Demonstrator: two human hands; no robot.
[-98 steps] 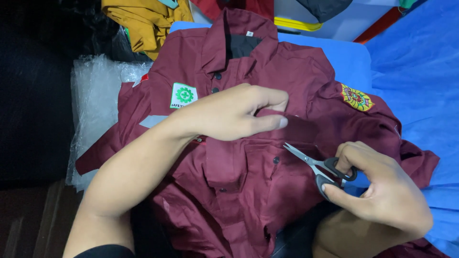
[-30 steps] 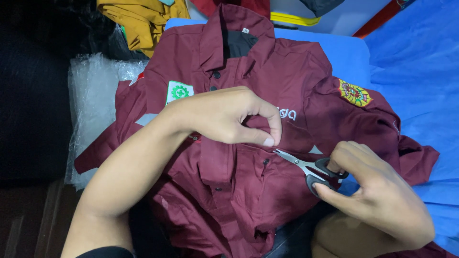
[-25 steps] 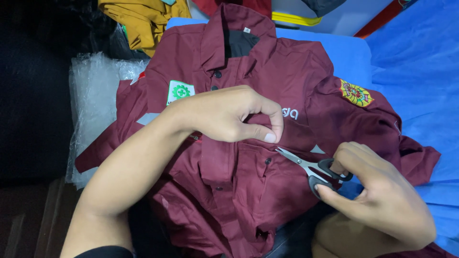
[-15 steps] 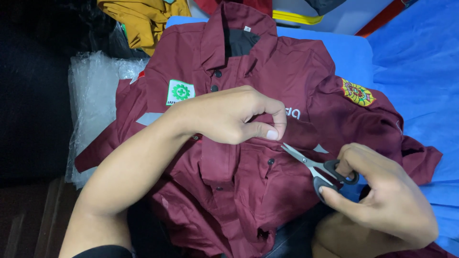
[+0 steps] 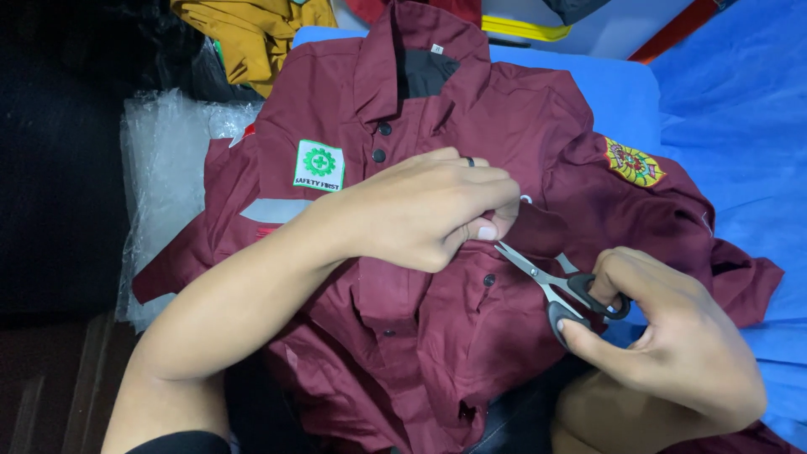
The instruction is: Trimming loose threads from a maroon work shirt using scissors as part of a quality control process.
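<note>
One maroon work shirt (image 5: 437, 336), long-sleeved, lying face up and spread across the middle of the scene, collar at the far side, hem at the near edge over our lap. On its left chest we note a green and white patch (image 5: 319, 165) above a grey reflective strip (image 5: 273, 209); on the right sleeve, a multicoloured round badge (image 5: 634, 163). Dark buttons run down the placket. Our left hand (image 5: 420, 210) reaches in from the near left and rests on the shirt front, fingers curled, thumb and forefinger pinching a small fold of maroon cloth. A dark ring sits on one finger. Our right hand (image 5: 672, 336), near right, is closed around the black handles of a small pair of scissors (image 5: 551, 282); the blades are slightly parted, tips pointing far-left and just under the pinched fold, touching or nearly touching it. Beneath the shirt: blue cloth (image 5: 740, 126) to the right, clear plastic wrapping (image 5: 160, 160) to the left. A mustard-yellow garment (image 5: 244, 34) lies far left.
</note>
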